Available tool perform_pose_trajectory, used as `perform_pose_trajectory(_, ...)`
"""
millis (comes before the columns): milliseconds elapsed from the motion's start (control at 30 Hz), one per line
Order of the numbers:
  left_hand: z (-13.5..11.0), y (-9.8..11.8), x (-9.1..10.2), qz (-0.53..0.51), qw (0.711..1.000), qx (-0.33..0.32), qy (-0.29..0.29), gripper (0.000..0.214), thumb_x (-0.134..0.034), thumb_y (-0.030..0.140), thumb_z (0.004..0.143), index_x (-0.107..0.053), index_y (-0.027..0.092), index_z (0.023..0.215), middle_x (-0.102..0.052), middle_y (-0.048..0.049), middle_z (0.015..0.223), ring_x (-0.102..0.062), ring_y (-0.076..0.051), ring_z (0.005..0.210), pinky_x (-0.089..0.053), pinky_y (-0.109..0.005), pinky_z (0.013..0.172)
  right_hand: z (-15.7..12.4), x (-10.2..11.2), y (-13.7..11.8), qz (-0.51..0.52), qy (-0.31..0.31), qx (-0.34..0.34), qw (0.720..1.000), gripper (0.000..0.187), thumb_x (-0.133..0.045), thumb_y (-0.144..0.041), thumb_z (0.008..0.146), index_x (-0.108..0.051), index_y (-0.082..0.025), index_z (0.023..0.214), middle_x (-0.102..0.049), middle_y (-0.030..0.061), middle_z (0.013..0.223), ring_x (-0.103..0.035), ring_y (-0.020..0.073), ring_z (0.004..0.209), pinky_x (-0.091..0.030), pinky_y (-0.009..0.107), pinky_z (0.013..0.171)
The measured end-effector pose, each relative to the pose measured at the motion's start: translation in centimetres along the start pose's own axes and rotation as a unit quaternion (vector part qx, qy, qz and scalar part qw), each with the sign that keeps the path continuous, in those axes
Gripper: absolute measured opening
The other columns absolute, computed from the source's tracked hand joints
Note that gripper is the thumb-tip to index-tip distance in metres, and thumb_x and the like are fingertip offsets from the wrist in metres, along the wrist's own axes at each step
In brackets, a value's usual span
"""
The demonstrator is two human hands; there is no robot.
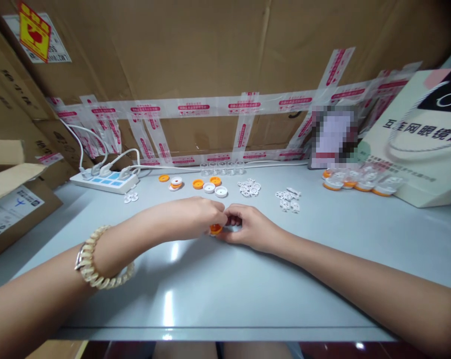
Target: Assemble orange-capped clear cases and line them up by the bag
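My left hand [205, 215] and my right hand [250, 225] meet over the middle of the table. Between them is a small round orange cup-like part [215, 229], partly covered by my fingers. My left fingers close over it from above, while the right thumb and fingers curl against its right side. Just behind the hands lie orange discs [198, 184] and white discs [221, 191]. Clear round cups [222, 168] stand in a row farther back. White openwork pieces [250, 187] lie in a pile, with another group of white pieces [288, 198] to the right.
A power strip [105, 180] with plugged-in cables stands at the back left, near an open cardboard box [19, 209]. Clear-topped orange and white units [360, 182] sit at the right before a paper bag [416, 144]. A phone-like object [333, 137] leans against the large carton [210, 50].
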State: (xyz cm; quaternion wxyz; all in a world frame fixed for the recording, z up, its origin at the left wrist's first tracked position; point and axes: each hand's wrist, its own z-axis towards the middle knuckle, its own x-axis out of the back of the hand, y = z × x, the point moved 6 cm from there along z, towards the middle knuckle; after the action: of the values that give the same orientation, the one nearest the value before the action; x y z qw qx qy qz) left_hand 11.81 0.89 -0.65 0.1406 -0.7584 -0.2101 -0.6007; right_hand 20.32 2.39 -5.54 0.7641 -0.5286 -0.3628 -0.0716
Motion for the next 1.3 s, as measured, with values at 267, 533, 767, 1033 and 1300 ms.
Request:
perform_pose_trajectory(267,-1.2,-0.9,-0.6,-0.088,0.993,0.009,0.074,0.021,-0.054,0.015,0.081,-0.065,0.018,0.099,-0.060,-0.0056,0.093,-0.060,-0.014,0.077,-0.044,-0.020,0.068,-0.1,0.2,0.2,0.032,-0.028,-0.017,0.999,0.017,-0.066,-0.020,0.064,-0.065,-0.016,0.081,-0.057,0.0010,0.077,-0.052,0.0121,0.070,-0.043,0.024,0.066)
perform_pose_trajectory(533,-1.8,-0.8,-1.9,-0.082,0.982,0.014,0.172,0.019,-0.052,0.014,0.082,-0.066,0.015,0.094,-0.062,-0.0089,0.096,-0.060,-0.015,0.075,-0.046,-0.024,0.069,-0.1,0.3,0.7,0.074,-0.022,-0.033,0.996,0.019,-0.069,-0.025,0.065,-0.066,-0.015,0.081,-0.057,0.0006,0.077,-0.052,0.0111,0.068,-0.044,0.024,0.065)
perform_pose_trajectory(767,-2.0,-1.9,-3.0,-0.159,0.953,0.049,0.254,0.023,-0.053,0.020,0.082,-0.065,0.017,0.101,-0.060,-0.0090,0.097,-0.060,-0.016,0.081,-0.049,-0.028,0.072,0.0,0.4,1.4,0.150,-0.010,-0.088,0.985,0.032,-0.073,-0.029,0.061,-0.064,-0.013,0.087,-0.056,-0.0016,0.069,-0.051,0.0095,0.063,-0.046,0.025,0.063)
perform_pose_trajectory(1033,-2.6,-2.8,-2.1,-0.201,0.916,0.048,0.343,0.021,-0.057,0.023,0.080,-0.067,0.019,0.098,-0.063,-0.0086,0.097,-0.060,-0.017,0.086,-0.050,-0.033,0.078,-0.2,1.1,2.5,0.324,0.070,-0.202,0.922,0.022,-0.068,-0.019,0.069,-0.064,-0.015,0.091,-0.067,0.0039,0.084,-0.063,0.0129,0.080,-0.047,0.033,0.089)
perform_pose_trajectory(1300,-3.1,-2.5,-0.9,-0.203,0.871,0.011,0.447,0.022,-0.060,0.020,0.080,-0.064,0.018,0.101,-0.062,-0.0087,0.098,-0.060,-0.018,0.092,-0.050,-0.035,0.082,-1.2,-1.7,0.3,0.616,0.003,-0.218,0.757,0.014,-0.054,-0.016,0.083,-0.067,-0.012,0.086,-0.069,0.0054,0.083,-0.066,0.0111,0.084,-0.048,0.025,0.092)
